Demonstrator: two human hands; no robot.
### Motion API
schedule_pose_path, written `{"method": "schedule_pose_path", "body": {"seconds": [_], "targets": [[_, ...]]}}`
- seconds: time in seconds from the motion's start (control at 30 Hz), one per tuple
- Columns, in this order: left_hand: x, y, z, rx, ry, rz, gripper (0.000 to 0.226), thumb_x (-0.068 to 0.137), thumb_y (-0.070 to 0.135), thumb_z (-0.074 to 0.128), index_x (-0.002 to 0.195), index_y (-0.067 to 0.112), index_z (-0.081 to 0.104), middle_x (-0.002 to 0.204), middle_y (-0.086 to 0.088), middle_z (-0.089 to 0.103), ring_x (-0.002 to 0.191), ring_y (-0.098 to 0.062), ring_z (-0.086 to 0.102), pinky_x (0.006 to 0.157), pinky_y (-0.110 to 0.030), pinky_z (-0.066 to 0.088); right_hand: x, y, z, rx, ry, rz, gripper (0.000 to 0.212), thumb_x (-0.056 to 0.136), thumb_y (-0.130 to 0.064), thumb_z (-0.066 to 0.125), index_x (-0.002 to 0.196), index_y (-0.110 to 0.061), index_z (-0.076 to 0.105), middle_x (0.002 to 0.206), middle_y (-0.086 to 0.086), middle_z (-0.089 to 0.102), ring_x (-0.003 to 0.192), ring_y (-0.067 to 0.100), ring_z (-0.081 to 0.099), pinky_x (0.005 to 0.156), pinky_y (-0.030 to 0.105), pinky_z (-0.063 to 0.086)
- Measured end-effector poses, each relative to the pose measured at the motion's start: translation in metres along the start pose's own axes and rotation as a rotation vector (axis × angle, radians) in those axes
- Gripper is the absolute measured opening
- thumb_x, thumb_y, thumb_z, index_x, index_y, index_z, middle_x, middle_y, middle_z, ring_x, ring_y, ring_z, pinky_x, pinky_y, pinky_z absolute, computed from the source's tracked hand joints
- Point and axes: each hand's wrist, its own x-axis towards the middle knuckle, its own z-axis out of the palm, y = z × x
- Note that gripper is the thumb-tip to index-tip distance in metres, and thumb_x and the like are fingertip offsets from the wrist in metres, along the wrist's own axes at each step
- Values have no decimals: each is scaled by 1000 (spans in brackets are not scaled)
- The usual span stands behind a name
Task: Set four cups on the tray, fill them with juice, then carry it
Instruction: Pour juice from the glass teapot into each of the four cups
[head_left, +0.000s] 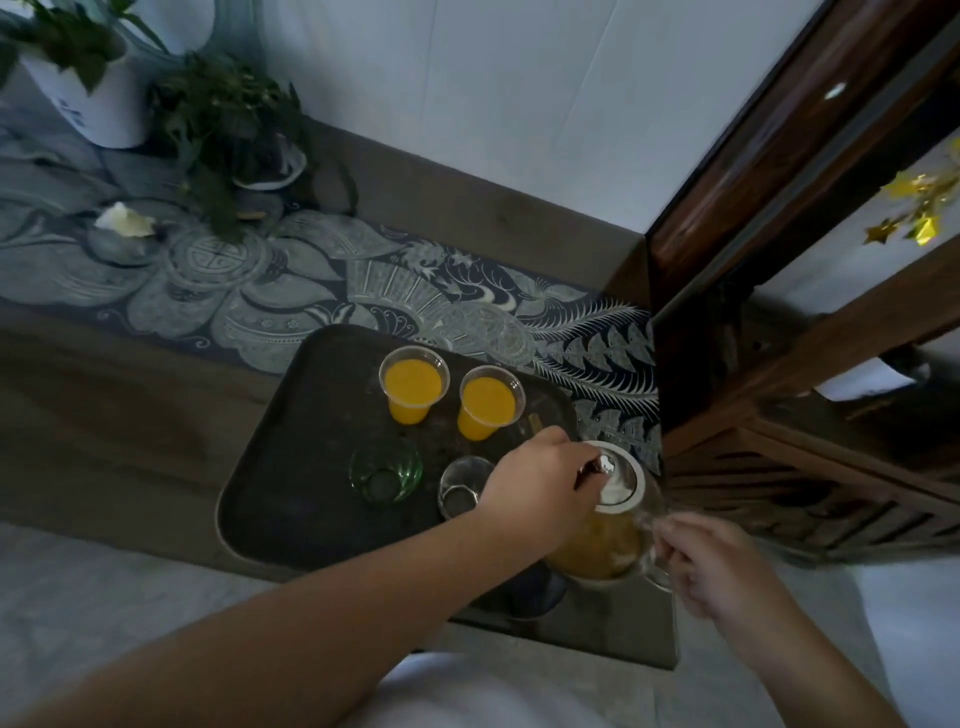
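A dark tray (291, 483) lies on the table near its front edge. Two clear plastic cups of orange juice (413, 383) (491, 401) stand at its far side. An empty green glass (385, 470) and an empty clear glass (461, 484) stand nearer to me. A glass pitcher of juice (605, 543) sits at the tray's right corner. My left hand (540, 480) reaches over the clear glass and pinches the knob of the pitcher's white lid (621, 480). My right hand (711, 564) grips the pitcher's glass handle.
A patterned blue runner (363, 291) covers the wooden table behind the tray. Potted plants (228, 130) and a white pot (98, 104) stand at the back left. A dark wooden cabinet (805, 441) rises close on the right.
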Motion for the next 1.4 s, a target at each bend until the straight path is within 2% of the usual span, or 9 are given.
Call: {"method": "schedule_pose_path", "body": {"seconds": [0.17, 0.4, 0.53, 0.83, 1.1, 1.23, 1.4], "targets": [[-23, 17, 8, 8, 29, -45, 23, 93, 34, 57, 98, 17, 71, 85, -3, 51, 69, -25, 54, 60, -36, 49, -5, 13, -21, -84, -90, -63, 41, 97, -16, 48, 56, -13, 54, 41, 0, 29, 35, 15, 23, 44, 19, 16], [-51, 22, 21, 24, 66, -131, 24, 94, 32, 61, 112, 19, 72, 89, -2, 52, 79, -26, 56, 66, -36, 48, -10, 27, -25, -164, -187, -74, 45, 97, -19, 47, 54, -18, 55, 44, 0, 28, 38, 14, 23, 46, 23, 13], [-64, 20, 28, 18, 111, -158, 23, 94, 31, 62, 106, 16, 72, 86, -4, 54, 76, -26, 57, 65, -36, 48, -15, 31, -21, -207, -227, -76, 46, 97, -20, 47, 52, -19, 55, 44, -2, 28, 38, 13, 21, 46, 24, 13], [-77, 4, 32, -13, 119, -176, 19, 95, 29, 61, 94, 12, 71, 77, -3, 51, 68, -24, 54, 59, -36, 47, -24, 27, -5, -302, -191, -56, 35, 97, -17, 47, 63, -10, 51, 44, 0, 28, 37, 11, 22, 42, 20, 12], [-80, -9, 27, -91, 102, -227, 23, 95, 31, 61, 89, 12, 70, 78, -7, 55, 70, -23, 54, 63, -43, 49, -33, 11, 10, -358, -176, -11, 33, 96, -19, 47, 64, -12, 51, 45, 1, 29, 37, 12, 24, 43, 23, 14], [-79, -13, 25, -134, 81, -253, 23, 95, 33, 60, 93, 13, 71, 81, -7, 57, 72, -23, 55, 66, -44, 51, -37, 1, 17, -370, -170, -6, 33, 97, -16, 47, 65, -10, 50, 45, 1, 28, 36, 11, 23, 38, 20, 15], [-78, -17, 25, -188, 67, -274, 23, 95, 32, 59, 85, 13, 68, 77, -6, 55, 71, -20, 54, 67, -45, 50, -40, -13, 23, -343, -166, 45, 29, 97, -10, 46, 69, -3, 50, 44, 0, 26, 33, 9, 21, 32, 17, 16]]}}
